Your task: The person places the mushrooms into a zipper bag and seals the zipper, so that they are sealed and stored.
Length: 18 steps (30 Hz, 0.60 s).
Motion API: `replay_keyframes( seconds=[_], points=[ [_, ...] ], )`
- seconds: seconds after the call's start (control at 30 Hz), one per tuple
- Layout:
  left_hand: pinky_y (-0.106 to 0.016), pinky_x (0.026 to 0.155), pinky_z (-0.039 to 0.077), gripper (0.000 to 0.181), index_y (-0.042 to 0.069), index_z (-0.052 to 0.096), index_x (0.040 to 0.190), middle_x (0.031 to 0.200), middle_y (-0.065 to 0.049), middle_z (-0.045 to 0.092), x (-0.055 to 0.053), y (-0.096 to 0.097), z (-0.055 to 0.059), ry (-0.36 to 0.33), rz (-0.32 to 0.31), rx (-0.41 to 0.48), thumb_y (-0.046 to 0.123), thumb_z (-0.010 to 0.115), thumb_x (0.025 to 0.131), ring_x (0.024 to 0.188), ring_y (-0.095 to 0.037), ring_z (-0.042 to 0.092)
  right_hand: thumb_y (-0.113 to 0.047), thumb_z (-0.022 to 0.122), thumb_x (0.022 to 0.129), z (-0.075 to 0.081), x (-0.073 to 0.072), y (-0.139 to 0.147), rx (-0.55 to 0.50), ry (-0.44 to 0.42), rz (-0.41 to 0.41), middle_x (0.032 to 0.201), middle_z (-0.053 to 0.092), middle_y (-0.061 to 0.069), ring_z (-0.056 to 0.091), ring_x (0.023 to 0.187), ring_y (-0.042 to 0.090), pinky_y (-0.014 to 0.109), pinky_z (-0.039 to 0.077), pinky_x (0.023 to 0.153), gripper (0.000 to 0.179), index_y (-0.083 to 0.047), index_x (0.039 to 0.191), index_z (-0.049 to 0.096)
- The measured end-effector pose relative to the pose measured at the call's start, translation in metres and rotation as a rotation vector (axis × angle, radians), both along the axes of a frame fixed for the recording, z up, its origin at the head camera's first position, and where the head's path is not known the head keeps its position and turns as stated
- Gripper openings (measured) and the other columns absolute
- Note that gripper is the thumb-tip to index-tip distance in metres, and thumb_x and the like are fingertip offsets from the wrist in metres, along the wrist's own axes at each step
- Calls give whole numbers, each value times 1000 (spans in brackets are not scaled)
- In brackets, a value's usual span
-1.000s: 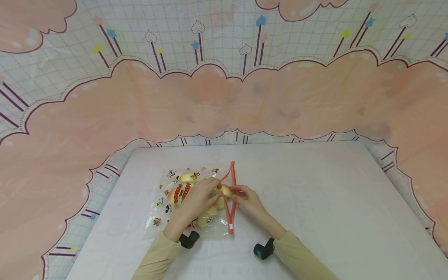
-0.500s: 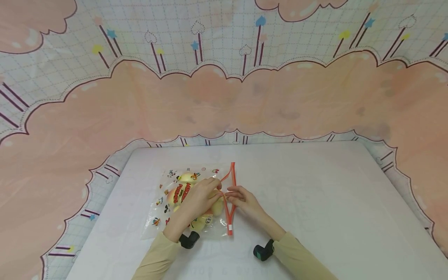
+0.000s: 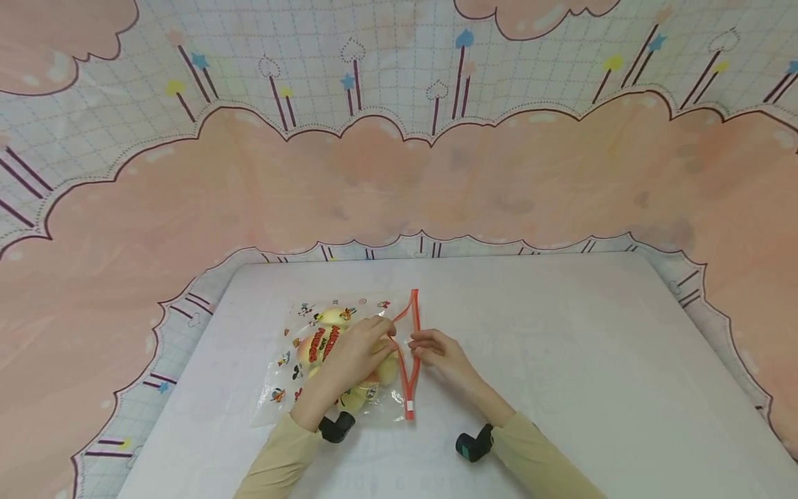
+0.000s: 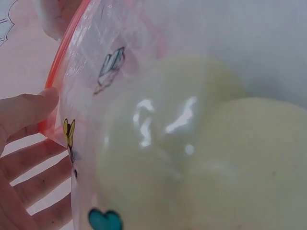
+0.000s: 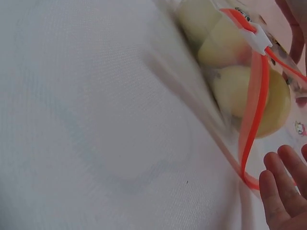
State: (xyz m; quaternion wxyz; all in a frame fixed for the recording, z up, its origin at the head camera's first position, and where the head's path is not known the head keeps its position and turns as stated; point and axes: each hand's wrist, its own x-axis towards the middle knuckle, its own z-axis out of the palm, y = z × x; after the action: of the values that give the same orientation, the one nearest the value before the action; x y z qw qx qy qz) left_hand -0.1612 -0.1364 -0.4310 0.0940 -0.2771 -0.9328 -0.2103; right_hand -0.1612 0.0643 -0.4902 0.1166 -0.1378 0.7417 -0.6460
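Note:
A clear zip bag with printed cartoon figures lies on the table, its mouth facing right. Several pale yellow, peach-like fruits with a reddish blush show through the plastic. My left hand lies over the bag and pinches the upper lip of the mouth, thumb on the red zip strip in the left wrist view. The mouth gapes between the two strips. My right hand is at the lower strip, fingers fairly straight, with no fruit in it; whether they touch the strip is unclear.
A white slider sits at the near end of the zip. White cloth covers the table, and a patterned curtain stands behind it. Black wrist cameras project from the sleeves.
One second ago my right hand held a fruit at the bag's mouth. That fruit went inside, and the right hand has drawn back slightly to the right. My left hand kept its place.

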Motion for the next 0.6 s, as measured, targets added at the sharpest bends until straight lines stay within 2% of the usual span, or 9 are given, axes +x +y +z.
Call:
replay_keyframes(
  seconds=[0.2,0.43,0.6],
  points=[
    [-32,79,54,14,14,65,100,102,1,69,-1,1,0,11,-6,-10,19,70,87,92,-16,65,-8,53,96,1,0,3,15,-2,-4,120,62,27,61,111,38,21,52,86,34,5,126,53],
    [-33,81,54,15,14,65,101,104,1,68,-1,2,1,-21,3,-3,18,70,87,93,-17,64,-8,54,95,3,1,6,22,-25,-20,119,63,26,61,111,39,17,50,83,32,4,124,55],
    [-34,83,54,18,15,66,103,107,1,68,-2,3,1,-28,2,-13,20,70,87,97,-18,64,-9,55,94,4,2,9,36,-18,-11,120,63,25,61,110,38,20,51,84,32,4,124,56]
  ],
)
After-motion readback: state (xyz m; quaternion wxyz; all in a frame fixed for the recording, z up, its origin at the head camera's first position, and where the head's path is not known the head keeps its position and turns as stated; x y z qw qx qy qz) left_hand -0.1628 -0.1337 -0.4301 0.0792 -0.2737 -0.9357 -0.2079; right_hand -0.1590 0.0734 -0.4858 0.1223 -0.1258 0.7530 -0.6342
